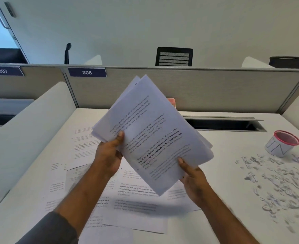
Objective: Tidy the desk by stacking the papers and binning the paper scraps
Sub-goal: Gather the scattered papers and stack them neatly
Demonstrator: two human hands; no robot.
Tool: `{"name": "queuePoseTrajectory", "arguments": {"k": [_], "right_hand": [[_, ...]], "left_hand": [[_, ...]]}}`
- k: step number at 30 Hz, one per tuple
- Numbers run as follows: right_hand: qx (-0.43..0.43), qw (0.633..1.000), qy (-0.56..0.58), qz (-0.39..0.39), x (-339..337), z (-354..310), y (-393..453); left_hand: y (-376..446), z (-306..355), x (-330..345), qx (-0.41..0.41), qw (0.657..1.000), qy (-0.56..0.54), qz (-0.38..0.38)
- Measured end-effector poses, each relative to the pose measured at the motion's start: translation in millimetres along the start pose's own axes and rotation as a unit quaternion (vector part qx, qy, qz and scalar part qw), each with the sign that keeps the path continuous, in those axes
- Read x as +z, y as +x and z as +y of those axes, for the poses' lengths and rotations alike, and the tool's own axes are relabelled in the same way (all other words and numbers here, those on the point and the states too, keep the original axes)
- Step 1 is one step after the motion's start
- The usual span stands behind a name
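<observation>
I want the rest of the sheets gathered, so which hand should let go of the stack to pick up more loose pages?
Probably the left hand: most loose printed sheets lie under and beside it, while the right hand can hold the white paper stack.

The held stack (pixel 152 131) hides most of a pink thing (pixel 172 102) behind it. Scraps (pixel 275 187) right of the stack blur and run off-frame.
</observation>
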State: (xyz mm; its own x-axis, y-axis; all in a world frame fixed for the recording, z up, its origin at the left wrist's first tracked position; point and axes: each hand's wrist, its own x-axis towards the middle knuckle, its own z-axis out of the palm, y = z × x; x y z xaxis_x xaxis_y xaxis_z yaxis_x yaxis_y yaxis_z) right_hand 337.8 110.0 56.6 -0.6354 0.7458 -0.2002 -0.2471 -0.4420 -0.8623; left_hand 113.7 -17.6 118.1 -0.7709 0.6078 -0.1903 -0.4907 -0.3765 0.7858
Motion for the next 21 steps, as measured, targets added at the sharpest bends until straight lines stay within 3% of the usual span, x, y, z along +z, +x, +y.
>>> {"name": "queuePoseTrajectory", "arguments": {"k": [5, 11, 17, 21], "right_hand": [[-0.061, 0.998, 0.004, 0.032, 8.4, -20.5, 1.7], [-0.056, 0.997, -0.028, 0.052, 7.2, -48.7, 3.4], [-0.049, 0.995, -0.085, 0.021, -14.6, -76.6, 3.3], [-0.042, 0.991, -0.128, -0.022, -18.2, -81.0, 3.6]], "left_hand": [[-4.3, -14.6, -12.7, -0.064, 0.996, -0.061, -0.008], [-5.8, -24.6, -32.3, -0.108, 0.993, -0.053, -0.009], [8.9, 9.7, -64.5, -0.04, 0.986, 0.155, -0.046], [12.8, 36.2, -44.2, 0.0, 0.934, 0.307, -0.182]]}}
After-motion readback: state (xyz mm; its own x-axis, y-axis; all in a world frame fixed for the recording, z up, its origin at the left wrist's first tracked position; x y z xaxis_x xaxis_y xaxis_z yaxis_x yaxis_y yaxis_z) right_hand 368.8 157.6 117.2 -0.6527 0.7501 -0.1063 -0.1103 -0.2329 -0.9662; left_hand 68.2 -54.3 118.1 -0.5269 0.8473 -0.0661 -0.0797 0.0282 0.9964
